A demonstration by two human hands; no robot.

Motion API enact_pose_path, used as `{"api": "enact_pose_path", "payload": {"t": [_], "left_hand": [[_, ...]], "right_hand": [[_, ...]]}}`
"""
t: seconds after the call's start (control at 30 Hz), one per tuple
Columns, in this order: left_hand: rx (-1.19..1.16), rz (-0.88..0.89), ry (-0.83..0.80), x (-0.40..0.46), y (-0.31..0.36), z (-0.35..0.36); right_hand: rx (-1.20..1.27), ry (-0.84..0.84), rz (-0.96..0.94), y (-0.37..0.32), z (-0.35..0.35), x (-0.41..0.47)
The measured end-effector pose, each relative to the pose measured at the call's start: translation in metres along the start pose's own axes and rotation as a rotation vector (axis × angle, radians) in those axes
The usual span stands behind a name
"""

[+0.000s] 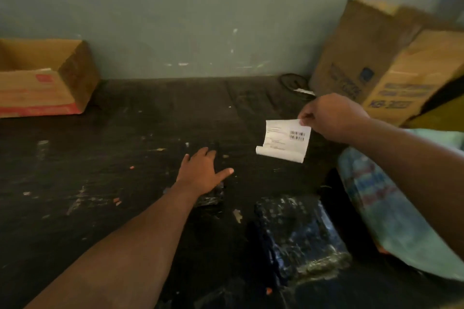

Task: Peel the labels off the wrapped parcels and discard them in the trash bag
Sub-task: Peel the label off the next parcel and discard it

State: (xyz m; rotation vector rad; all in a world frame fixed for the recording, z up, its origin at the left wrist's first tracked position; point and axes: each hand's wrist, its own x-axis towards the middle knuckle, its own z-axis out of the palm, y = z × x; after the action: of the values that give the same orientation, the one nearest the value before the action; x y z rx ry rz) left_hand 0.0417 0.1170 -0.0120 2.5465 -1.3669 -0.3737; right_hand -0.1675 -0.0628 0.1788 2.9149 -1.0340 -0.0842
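- label (283,140), white with black bar codes, hangs in the air at the middle right of the frame, its bottom edge curled.
- right hand (331,118) pinches the label's top right corner.
- left hand (203,173) lies open, fingers spread, on a small dark wrapped parcel (211,197) near the middle.
- a bigger dark wrapped parcel (298,236) sits at the lower right on the dark table (100,158).
- a pale plastic bag (401,208) is at the right edge.
- an open cardboard box (42,78) is at the upper left, and a tilted box (376,63) at the upper right.
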Motion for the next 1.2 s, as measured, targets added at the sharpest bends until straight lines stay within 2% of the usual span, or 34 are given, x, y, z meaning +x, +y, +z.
{"api": "enact_pose_path", "payload": {"t": [0.17, 0.37, 0.47, 0.57, 0.8, 0.93, 1.03, 1.2], "left_hand": [[0.019, 0.213, 0.049, 0.010, 0.132, 0.019], [-0.024, 0.428, 0.049, 0.010, 0.294, 0.074], [-0.102, 0.470, 0.033, 0.013, 0.359, 0.101], [-0.103, 0.470, 0.031, 0.018, 0.404, 0.127], [-0.135, 0.363, -0.019, 0.027, 0.439, 0.150], [-0.131, 0.344, -0.071, 0.031, 0.435, 0.146], [-0.151, 0.351, -0.048, 0.030, 0.434, 0.148], [-0.127, 0.357, -0.036, 0.029, 0.434, 0.144]], "right_hand": [[-0.026, -0.035, 0.282, 0.128, 0.002, -0.045], [-0.184, -0.039, 0.399, 0.255, -0.002, -0.121], [-0.150, -0.045, 0.481, 0.301, 0.000, -0.149], [-0.167, -0.032, 0.482, 0.336, 0.005, -0.168], [-0.221, 0.001, 0.455, 0.376, 0.013, -0.173], [-0.535, -0.200, 0.334, 0.407, 0.025, -0.166], [-0.645, -0.271, 0.278, 0.427, 0.032, -0.159], [-0.523, -0.131, 0.345, 0.448, 0.044, -0.146]]}}
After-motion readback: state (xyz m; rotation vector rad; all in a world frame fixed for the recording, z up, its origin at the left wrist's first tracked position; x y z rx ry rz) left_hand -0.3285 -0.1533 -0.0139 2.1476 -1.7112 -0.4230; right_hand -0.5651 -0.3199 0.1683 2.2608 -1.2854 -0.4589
